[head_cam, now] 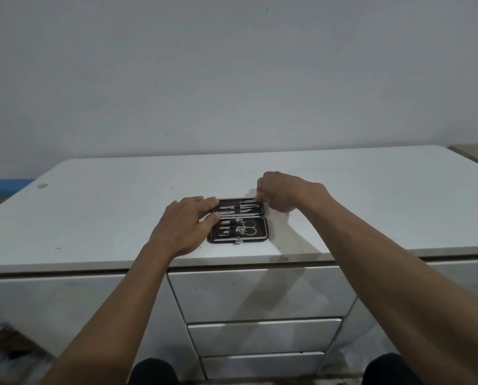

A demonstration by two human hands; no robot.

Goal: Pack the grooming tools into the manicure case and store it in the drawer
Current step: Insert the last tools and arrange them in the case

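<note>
White worktop (343, 195) against a bare wall carries the scene. On it the right hand (280, 191) is curled, its fingertips pinched at the far right corner of the open manicure case (239, 220), while the left hand (186, 225) is laid flat with fingers spread on the case's left edge. The case lies between both hands, hinge running left to right, tools strapped in, far half likely to be folded toward the person; the drawers (260, 290) below are shut.

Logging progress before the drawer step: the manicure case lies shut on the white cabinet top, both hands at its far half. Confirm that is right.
Not quite: the manicure case lies open, not shut; the head view shows tools strapped in both halves. It is on the white cabinet top, with the left hand and right hand at its far half.
</note>
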